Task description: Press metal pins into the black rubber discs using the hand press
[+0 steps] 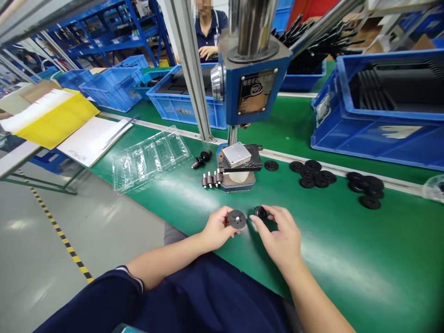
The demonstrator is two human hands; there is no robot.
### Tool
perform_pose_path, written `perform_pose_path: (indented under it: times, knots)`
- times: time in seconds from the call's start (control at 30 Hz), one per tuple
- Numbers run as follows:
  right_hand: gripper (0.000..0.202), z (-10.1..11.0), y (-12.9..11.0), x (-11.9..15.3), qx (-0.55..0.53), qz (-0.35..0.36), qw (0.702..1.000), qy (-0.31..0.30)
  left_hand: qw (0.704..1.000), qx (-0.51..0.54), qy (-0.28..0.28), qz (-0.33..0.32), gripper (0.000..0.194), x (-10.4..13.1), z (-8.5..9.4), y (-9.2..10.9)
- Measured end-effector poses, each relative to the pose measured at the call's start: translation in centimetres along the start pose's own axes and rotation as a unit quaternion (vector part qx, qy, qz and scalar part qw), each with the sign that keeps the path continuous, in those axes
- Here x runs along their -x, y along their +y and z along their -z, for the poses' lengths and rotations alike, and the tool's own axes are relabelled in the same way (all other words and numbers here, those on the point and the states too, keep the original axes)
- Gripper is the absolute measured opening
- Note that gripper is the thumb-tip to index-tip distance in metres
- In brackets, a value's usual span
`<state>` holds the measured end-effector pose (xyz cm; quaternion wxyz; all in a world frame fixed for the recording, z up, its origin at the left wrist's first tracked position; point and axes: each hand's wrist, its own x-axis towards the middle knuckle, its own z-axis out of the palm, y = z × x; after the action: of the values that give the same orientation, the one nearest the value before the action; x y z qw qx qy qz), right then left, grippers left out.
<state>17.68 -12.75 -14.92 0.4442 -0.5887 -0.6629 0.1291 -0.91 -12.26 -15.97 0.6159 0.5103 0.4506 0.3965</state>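
A flat black disc [237,219] with a small bright centre is held between the thumb and fingers of my left hand [218,227]. Just to its right, my right hand [282,233] pinches a smaller round black part [260,212] by its edge. The two parts are apart, above the green table [333,259]. Beyond my hands stands a blue hand press [256,88], with a silver metal block [237,154] on its base. Several dark cylinders with light pins [210,180] stand left of the base, and dark assembled parts [201,158] lie behind them.
Black discs lie in two groups [307,174] [370,190] on the right, with a single disc [271,165] nearer the press. A clear plastic tray [149,159] lies at left. Blue bins [381,134] line the back. A person [209,32] sits beyond the metal post [192,69].
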Motion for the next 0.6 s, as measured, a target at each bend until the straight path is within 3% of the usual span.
perform_pose_path:
  times: [0.17,0.3,0.4,0.6]
  knots:
    - [0.038,0.0,-2.8,0.4,-0.096,0.053,0.993,-0.049,0.996,-0.074,0.018,-0.035,0.024,0.1,0.3,-0.2]
    - [0.038,-0.3,-2.5,0.8,-0.085,0.084,0.991,-0.063,0.97,-0.205,0.005,-0.129,0.021,0.0,0.5,0.5]
    - [0.036,-0.5,-2.1,1.0,-0.076,0.087,0.991,-0.069,0.949,-0.25,-0.023,-0.192,0.03,0.0,0.5,0.8]
    - [0.037,-0.3,-2.3,1.3,-0.053,0.105,0.991,-0.062,0.937,-0.271,-0.028,-0.217,0.03,0.0,0.5,0.1]
